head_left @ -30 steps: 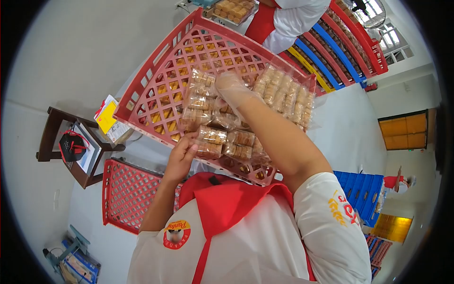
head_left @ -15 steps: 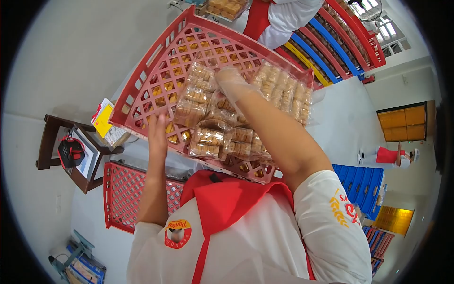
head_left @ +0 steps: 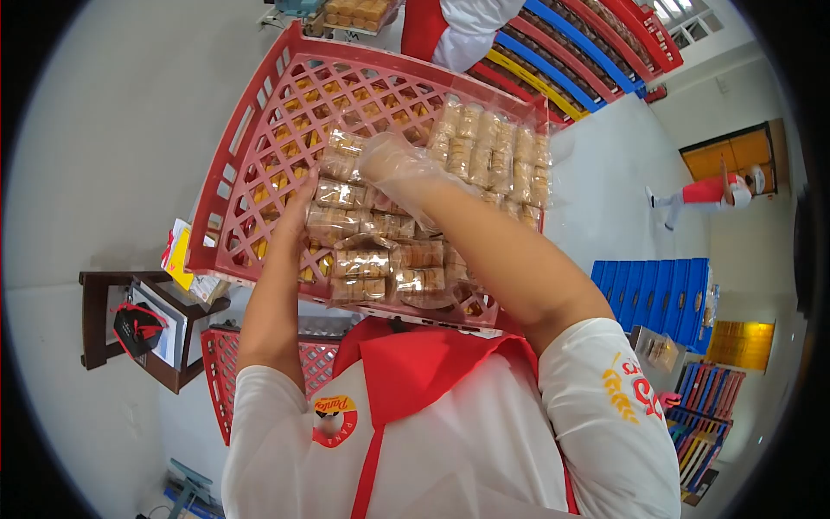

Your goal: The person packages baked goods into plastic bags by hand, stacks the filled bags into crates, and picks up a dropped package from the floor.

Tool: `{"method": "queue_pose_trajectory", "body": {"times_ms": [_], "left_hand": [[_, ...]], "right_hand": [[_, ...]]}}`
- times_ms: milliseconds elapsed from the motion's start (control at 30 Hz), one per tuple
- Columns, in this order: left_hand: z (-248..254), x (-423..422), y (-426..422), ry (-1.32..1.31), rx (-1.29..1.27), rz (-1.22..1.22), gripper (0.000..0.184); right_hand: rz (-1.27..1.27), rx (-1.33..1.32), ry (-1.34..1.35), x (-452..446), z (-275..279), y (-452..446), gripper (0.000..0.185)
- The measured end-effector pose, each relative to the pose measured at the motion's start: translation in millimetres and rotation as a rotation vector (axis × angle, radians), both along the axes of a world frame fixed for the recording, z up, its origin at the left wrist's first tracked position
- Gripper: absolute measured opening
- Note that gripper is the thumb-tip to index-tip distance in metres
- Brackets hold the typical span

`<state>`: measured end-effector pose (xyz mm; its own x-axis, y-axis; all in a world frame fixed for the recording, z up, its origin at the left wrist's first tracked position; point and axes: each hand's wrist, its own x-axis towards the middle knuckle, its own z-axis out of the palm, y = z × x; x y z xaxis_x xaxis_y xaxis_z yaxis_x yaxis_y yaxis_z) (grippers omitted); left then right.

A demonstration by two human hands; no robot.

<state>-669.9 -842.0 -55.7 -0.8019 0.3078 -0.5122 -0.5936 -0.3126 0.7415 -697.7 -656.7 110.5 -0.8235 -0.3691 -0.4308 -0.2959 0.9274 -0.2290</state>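
Observation:
A red plastic crate (head_left: 229,156) with a lattice bottom is in front of me, holding clear packs of small round biscuits or breads. My right hand (head_left: 387,162), in a clear plastic glove, reaches over the crate and rests on the packs; its fingertips are hidden. Against the left side of a stack of packs (head_left: 335,208) is my left hand (head_left: 301,201), seen edge-on with its fingers stretched. More packs (head_left: 359,275) lie at the crate's near side, and upright packs (head_left: 493,143) fill its right end. Through the lattice, other yellowish-brown goods show underneath.
Another person's sleeve (head_left: 471,35) is beyond the crate, near stacked coloured crates (head_left: 571,52). A second red crate (head_left: 226,363) sits low at left, by a dark wooden chair (head_left: 95,320). Blue crates (head_left: 648,298) and a walking person (head_left: 709,190) are at right.
My left hand has moved up and right, from over the bare lattice to the side of the packs. My right hand has shifted left across them. The whole view has moved slightly.

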Motion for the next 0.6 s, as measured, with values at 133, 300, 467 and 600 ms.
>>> {"method": "queue_pose_trajectory", "body": {"times_ms": [133, 300, 467, 600], "left_hand": [[4.1, -7.6, 4.6, 0.065, 0.118, 0.008, 0.074], [-16.9, -44.3, 6.6, 0.028, 0.118, 0.021, 0.078], [-12.2, -65.9, 12.0, 0.289, -0.035, -0.034, 0.081], [-19.6, -87.2, 6.9, 0.379, -0.125, -0.052, 0.085]], "right_hand": [[0.06, -0.244, 0.366, 58.4, 50.7, 37.2, 0.023], [-0.241, -0.356, 0.521, 139.4, 90.8, 100.5, 0.025], [-0.521, -0.363, 0.564, 257.7, 61.7, 188.8, 0.018], [-0.903, -0.174, 0.472, 353.7, 28.9, 220.0, 0.013]]}}
